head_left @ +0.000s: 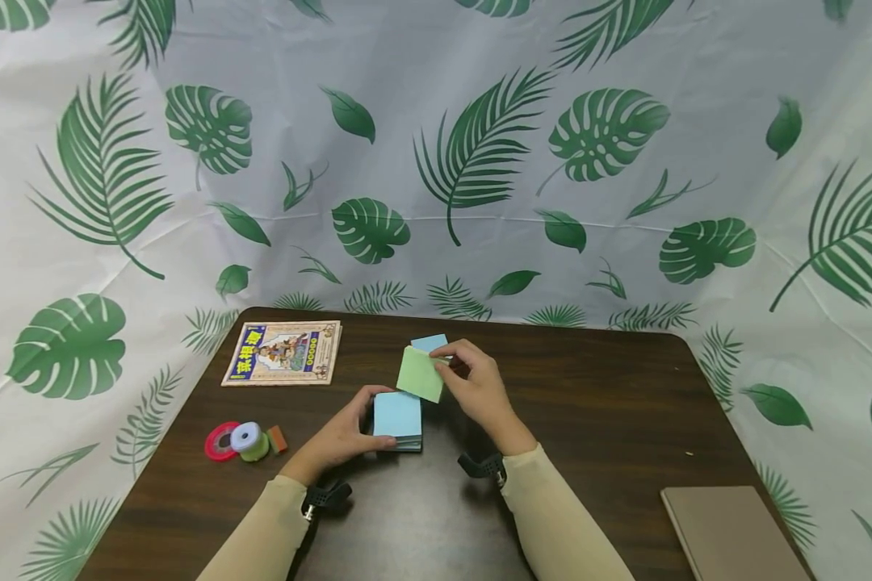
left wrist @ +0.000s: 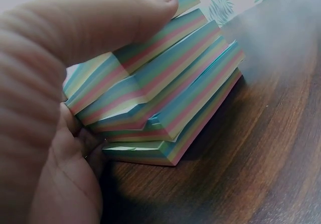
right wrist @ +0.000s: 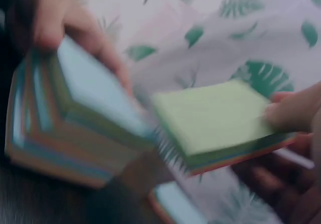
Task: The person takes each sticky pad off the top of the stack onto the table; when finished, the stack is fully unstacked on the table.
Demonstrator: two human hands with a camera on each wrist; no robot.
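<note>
At the centre of the head view, a green-topped pad [head_left: 418,375] is pinched at its right edge by the right hand [head_left: 481,391]. Just below, a blue-topped stack [head_left: 397,415] is gripped by the left hand [head_left: 345,432]; above, a blue-topped pad [head_left: 426,342] is partly hidden.

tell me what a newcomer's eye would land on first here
The eye probably goes first to the leaf-printed backdrop behind the dark table. Next comes the pale green pad pinched in the right hand, just beyond the blue-topped stack that the left hand grips.
</note>
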